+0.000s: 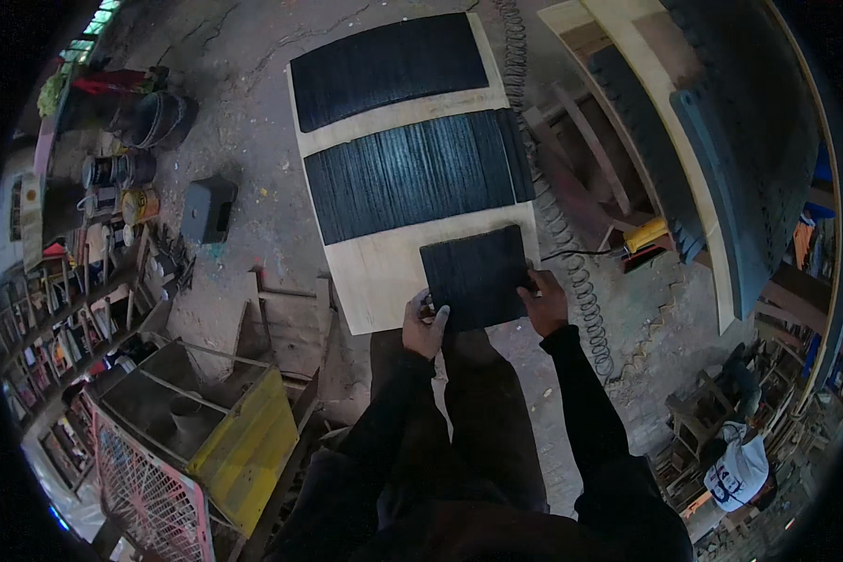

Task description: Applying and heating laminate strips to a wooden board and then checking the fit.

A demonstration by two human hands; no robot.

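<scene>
A dark, nearly square block of thin black strips (478, 272) is between my hands at the near right part of a pale wooden board (370, 272). My left hand (426, 325) grips its near left corner, thumb on top. My right hand (545, 303) pinches its right edge near the lower corner. Whether the block rests on the board or hangs just above it, I cannot tell. Farther up the board lie two wide black rows of the same finely lined look, a middle row (412, 173) and a far row (389, 70), with bare wood between them.
A coiled air hose (581, 272) runs along the board's right side. Large panels (702, 187) lean farther right, near a yellow tool (644, 234). To the left are a grey plastic stool (209, 210) and a yellow-sided bin (248, 450). A white-shirted person (735, 468) appears at lower right.
</scene>
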